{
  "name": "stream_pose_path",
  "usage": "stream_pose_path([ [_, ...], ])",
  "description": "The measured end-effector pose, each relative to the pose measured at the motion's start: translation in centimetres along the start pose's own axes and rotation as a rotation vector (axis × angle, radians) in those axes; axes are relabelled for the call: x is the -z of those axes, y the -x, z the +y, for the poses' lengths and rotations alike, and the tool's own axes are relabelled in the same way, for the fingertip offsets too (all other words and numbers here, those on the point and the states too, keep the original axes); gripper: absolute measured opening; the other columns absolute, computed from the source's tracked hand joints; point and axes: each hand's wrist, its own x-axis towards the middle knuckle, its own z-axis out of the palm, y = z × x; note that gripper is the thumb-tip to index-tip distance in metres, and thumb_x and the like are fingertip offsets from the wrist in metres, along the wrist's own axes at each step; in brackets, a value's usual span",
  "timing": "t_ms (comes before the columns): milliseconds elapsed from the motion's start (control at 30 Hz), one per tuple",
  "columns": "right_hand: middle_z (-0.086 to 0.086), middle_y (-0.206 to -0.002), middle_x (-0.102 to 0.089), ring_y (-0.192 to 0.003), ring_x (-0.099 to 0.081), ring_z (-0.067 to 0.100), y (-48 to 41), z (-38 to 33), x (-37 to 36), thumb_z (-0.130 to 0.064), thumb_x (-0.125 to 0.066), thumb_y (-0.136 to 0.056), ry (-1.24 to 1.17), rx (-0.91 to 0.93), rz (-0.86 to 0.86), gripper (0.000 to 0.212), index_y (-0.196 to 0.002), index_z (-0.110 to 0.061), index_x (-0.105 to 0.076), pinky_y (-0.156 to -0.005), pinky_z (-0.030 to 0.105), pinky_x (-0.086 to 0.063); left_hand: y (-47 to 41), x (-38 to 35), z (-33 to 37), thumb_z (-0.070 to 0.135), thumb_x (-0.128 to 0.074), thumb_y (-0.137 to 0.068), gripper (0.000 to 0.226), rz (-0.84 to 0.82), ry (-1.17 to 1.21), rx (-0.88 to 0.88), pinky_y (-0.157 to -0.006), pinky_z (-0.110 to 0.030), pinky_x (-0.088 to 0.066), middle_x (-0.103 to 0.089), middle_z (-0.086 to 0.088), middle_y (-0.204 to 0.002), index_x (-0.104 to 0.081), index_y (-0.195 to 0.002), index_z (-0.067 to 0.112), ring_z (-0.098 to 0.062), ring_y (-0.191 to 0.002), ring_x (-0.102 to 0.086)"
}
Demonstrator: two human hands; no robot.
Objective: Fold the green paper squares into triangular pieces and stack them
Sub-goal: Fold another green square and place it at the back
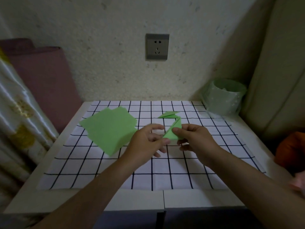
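Observation:
A loose pile of flat green paper squares (110,129) lies on the left half of the checked cloth (148,171). Two folded green triangles (169,114) sit stacked toward the back, right of centre. Above the cloth's middle I hold a partly folded green piece (172,132) between both hands. My right hand (194,138) pinches its right side with thumb on top. My left hand (148,141) pinches its lower left corner; the index finger is raised and blurred.
A pale green plastic cup (225,96) in a clear bag stands at the back right corner. A wall socket (157,46) is on the wall behind. Curtain and purple fabric (41,76) hang left; an orange object (290,149) lies right of the table.

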Motion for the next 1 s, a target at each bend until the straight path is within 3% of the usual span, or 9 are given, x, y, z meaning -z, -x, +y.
stream_pose_path([
  [167, 0.008, -0.086, -0.073, -0.07, -0.065, 0.018, 0.1, -0.1, -0.1, -0.016, -0.07, -0.089, -0.051, 0.013, -0.025, 0.007, -0.089, -0.009, -0.071, -0.061, 0.03, -0.055, -0.2, 0.3, 0.3, 0.004, -0.074, -0.085, 0.013, 0.082, 0.011, -0.022, -0.043, -0.019, -0.045, -0.073, -0.011, -0.074, -0.061, -0.086, 0.006, -0.012, -0.051, -0.066],
  [333, 0.015, -0.091, -0.074, -0.07, -0.067, 0.021, 0.1, 0.0, -0.3, -0.014, -0.071, -0.088, -0.037, 0.078, 0.01, 0.02, -0.099, 0.003, -0.068, -0.06, 0.032, -0.056, -0.8, 0.9, -0.2, 0.008, -0.077, -0.081, 0.008, 0.093, -0.095, -0.014, -0.05, -0.027, -0.053, -0.074, -0.01, -0.073, -0.071, -0.077, 0.006, -0.018, -0.059, -0.068],
  [467, 0.012, -0.084, -0.074, -0.068, -0.068, 0.021, 0.1, 0.3, -0.8, -0.014, -0.073, -0.087, 0.017, 0.099, 0.033, 0.019, -0.096, 0.002, -0.068, -0.06, 0.032, -0.056, -0.9, 1.4, 0.0, 0.008, -0.078, -0.082, 0.009, 0.071, -0.122, 0.048, -0.054, -0.028, -0.057, -0.074, -0.009, -0.072, -0.07, -0.081, 0.003, -0.015, -0.058, -0.067],
  [633, 0.013, -0.085, -0.074, -0.067, -0.068, 0.023, 0.0, 0.3, -0.8, -0.016, -0.074, -0.086, 0.015, 0.082, 0.044, 0.018, -0.092, -0.002, -0.066, -0.06, 0.033, -0.056, -0.5, 1.1, 0.2, 0.002, -0.072, -0.085, 0.022, 0.043, 0.153, 0.137, -0.058, -0.026, -0.057, -0.075, -0.015, -0.086, -0.07, -0.106, 0.01, -0.02, -0.064, -0.069],
  [800, 0.009, -0.088, -0.076, -0.071, -0.07, 0.023, -0.2, 0.1, -0.4, -0.016, -0.073, -0.087, 0.056, 0.086, 0.018, 0.01, -0.096, -0.011, -0.071, -0.063, 0.033, -0.056, -0.8, 1.2, -0.4, 0.005, -0.069, -0.089, 0.015, 0.032, 0.173, 0.129, -0.062, -0.022, -0.055, -0.076, -0.009, -0.082, -0.076, -0.101, 0.008, -0.014, -0.065, -0.066],
  [900, 0.007, -0.086, -0.076, -0.072, -0.069, 0.021, -0.2, 0.2, -0.5, -0.015, -0.072, -0.088, 0.072, 0.085, 0.014, 0.0, -0.088, -0.015, -0.072, -0.066, 0.034, -0.055, -0.8, 1.2, -0.4, 0.004, -0.069, -0.088, 0.015, 0.033, 0.169, 0.13, -0.063, -0.026, -0.057, -0.075, -0.009, -0.08, -0.076, -0.101, 0.008, -0.015, -0.064, -0.066],
  [1000, 0.007, -0.085, -0.076, -0.071, -0.07, 0.021, -0.2, 0.4, -0.6, -0.015, -0.072, -0.088, 0.073, 0.075, 0.015, 0.005, -0.083, -0.013, -0.07, -0.065, 0.035, -0.055, -0.7, 0.8, -0.4, 0.003, -0.069, -0.089, 0.019, 0.073, 0.141, 0.078, -0.066, -0.033, -0.06, -0.073, -0.006, -0.077, -0.075, -0.104, 0.012, -0.016, -0.063, -0.066],
])
